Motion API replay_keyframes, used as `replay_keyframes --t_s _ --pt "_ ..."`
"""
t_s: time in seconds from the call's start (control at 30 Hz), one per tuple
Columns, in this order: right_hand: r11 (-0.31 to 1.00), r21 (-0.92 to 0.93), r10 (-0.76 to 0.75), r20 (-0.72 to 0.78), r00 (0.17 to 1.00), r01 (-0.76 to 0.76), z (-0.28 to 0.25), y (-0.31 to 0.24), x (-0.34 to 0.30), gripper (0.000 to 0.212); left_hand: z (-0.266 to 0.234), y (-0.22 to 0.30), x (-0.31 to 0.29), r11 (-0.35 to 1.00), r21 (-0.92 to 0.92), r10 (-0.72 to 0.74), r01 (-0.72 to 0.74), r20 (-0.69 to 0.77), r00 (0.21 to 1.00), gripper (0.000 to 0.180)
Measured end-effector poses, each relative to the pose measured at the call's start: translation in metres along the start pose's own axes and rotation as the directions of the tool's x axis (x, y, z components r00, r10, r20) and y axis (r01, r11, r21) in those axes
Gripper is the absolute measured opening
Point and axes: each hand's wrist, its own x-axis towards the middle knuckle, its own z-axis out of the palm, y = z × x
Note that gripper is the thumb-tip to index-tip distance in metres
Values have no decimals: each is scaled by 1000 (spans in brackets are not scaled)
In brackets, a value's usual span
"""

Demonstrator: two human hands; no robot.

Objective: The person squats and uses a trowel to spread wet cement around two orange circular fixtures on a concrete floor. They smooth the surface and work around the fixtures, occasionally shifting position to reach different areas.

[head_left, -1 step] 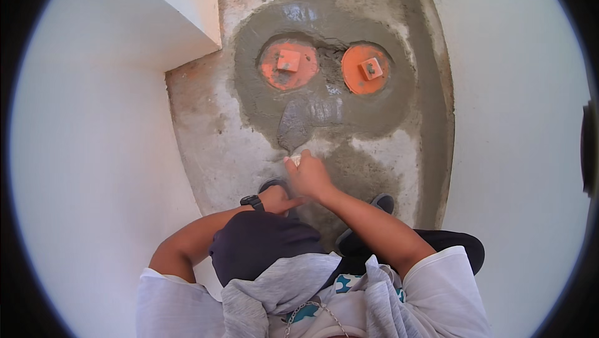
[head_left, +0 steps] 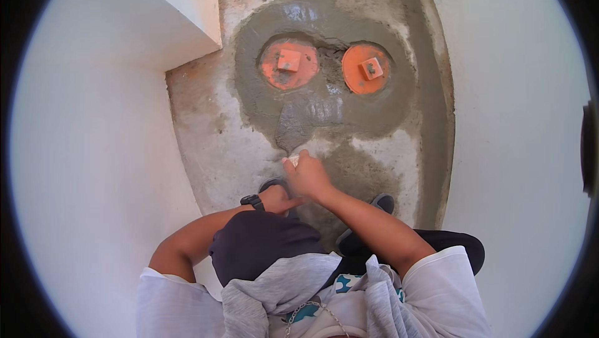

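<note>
My right hand (head_left: 309, 176) is closed round the pale handle of a pointing trowel (head_left: 294, 127). The grey blade, smeared with mortar, lies flat on the near side of a ring of wet mortar (head_left: 374, 115). Inside that ring sit two round orange caps: the left cap (head_left: 304, 71) and the right cap (head_left: 351, 76), each with a raised square block and cement specks. My left hand (head_left: 276, 200), with a black watch at the wrist, rests near my bent left knee. It holds nothing, and its visible fingers are stretched out toward the right.
A white wall (head_left: 112, 126) closes in on the left, its corner (head_left: 218, 46) jutting toward the caps. Another white wall (head_left: 511, 132) stands on the right, with a darker cement strip (head_left: 437, 119) along its foot. My shoes (head_left: 382, 202) are on the patchy concrete floor (head_left: 209, 132).
The trowel blade and my right hand have shifted very slightly to the left. My left hand and the caps have stayed in place.
</note>
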Motion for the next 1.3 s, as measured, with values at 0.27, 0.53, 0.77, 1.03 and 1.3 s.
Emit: replay_keyframes --t_s 0.27,0.53,0.77,1.03,1.3 --pt "965 -171 -171 157 973 198 -3 -30 1 47 10 20 -3 868 -406 214 -287 -215 953 48" --pt "918 -286 -254 103 962 274 -14 -47 22 45 0 5 0 998 -31 61 -63 -69 996 81" --pt "977 -170 -117 77 990 128 -4 -70 42 49 2 0 4 999 13 42 -42 -36 998 82" --pt "945 -273 -137 165 977 179 -28 -23 13 50 0 5 -3 985 -47 162 -164 -57 985 80" --pt "940 -312 -83 188 979 140 -55 -21 -8 51 5 4 3 992 -72 -102 100 -19 995 81"
